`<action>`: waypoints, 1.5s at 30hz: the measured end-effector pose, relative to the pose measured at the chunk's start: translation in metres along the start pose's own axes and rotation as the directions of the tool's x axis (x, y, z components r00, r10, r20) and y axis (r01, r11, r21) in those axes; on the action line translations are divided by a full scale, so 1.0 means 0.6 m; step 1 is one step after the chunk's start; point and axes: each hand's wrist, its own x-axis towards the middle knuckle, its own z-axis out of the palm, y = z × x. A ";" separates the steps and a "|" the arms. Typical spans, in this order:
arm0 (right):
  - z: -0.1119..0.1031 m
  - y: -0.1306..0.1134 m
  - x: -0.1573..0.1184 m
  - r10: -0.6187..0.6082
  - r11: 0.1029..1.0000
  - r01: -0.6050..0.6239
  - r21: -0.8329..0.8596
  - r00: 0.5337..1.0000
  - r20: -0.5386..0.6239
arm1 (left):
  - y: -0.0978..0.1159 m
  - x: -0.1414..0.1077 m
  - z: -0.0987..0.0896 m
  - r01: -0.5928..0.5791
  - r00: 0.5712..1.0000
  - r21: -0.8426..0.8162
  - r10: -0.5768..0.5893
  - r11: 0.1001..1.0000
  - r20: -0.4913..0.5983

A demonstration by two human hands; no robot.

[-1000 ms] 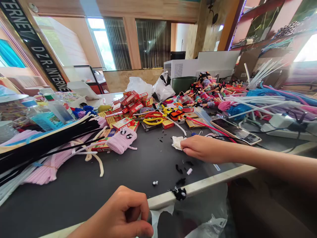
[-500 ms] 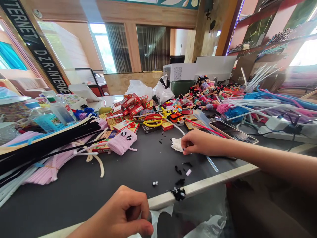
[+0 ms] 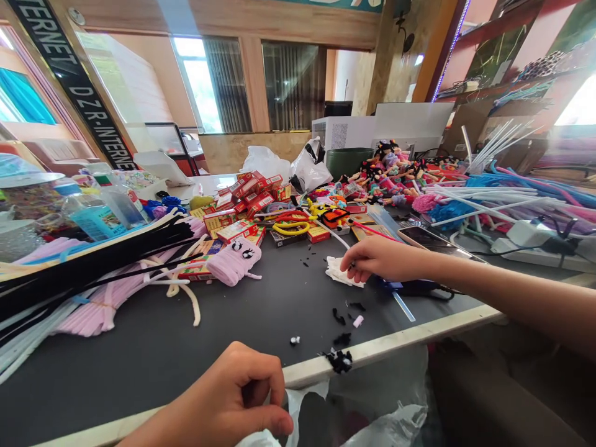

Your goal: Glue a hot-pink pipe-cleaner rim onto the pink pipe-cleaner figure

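My right hand (image 3: 370, 259) is over a crumpled white tissue (image 3: 336, 273), its thumb and fingertips pressed together; anything between them is too small to make out. At the near edge of the dark table (image 3: 261, 310), my left hand (image 3: 246, 391) is curled, fingers bent toward the thumb, with a gap between and nothing visible in it. Black fuzzy scraps (image 3: 339, 360) lie on the pale table edge, with a small lilac piece (image 3: 357, 321) and a tiny white bit (image 3: 295, 340) nearby. A lilac fuzzy bundle with two eyes (image 3: 235, 261) lies left of centre.
Black pipe cleaners (image 3: 116, 248) and lilac ones (image 3: 88, 313) spread at the left. Red boxes (image 3: 254, 198) are piled behind, near small dolls (image 3: 391, 171). A phone (image 3: 433, 241) and a white power strip (image 3: 535, 254) are at the right; a clear plastic bag (image 3: 391, 422) hangs below the edge.
My right hand has lifted slightly off the tissue, uncovering more of it, and its fingers have shifted. My left hand keeps nearly the same pose. The whole view has moved a little.
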 end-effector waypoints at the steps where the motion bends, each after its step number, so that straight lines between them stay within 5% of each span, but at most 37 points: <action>1: 0.000 0.001 0.001 0.000 0.999 0.001 0.032 1.000 -0.006 | 0.000 -0.001 0.000 -0.003 1.000 0.001 0.003 1.000 -0.003; 8: 0.002 -0.002 0.005 -0.053 0.975 0.074 0.208 0.993 -0.108 | -0.001 -0.001 0.001 -0.020 1.000 -0.014 0.020 1.000 -0.015; 15: 0.006 -0.014 0.019 -0.086 0.962 0.107 0.252 0.992 -0.093 | 0.003 -0.001 0.000 -0.018 1.000 -0.037 0.017 0.999 -0.016; 33: 0.039 -0.045 0.100 -0.072 0.975 0.053 -0.217 0.994 -0.079 | -0.001 -0.002 0.001 -0.083 0.997 -0.075 0.083 0.994 -0.007; 37: 0.031 -0.062 0.078 -0.115 0.975 0.088 -0.204 0.985 -0.125 | -0.005 -0.001 0.003 -0.095 0.995 -0.081 0.095 0.992 0.004; 45: 0.029 -0.095 -0.041 -0.276 0.949 0.243 -0.202 0.949 -0.156 | 0.001 -0.001 0.001 -0.069 0.997 -0.099 0.070 0.993 0.013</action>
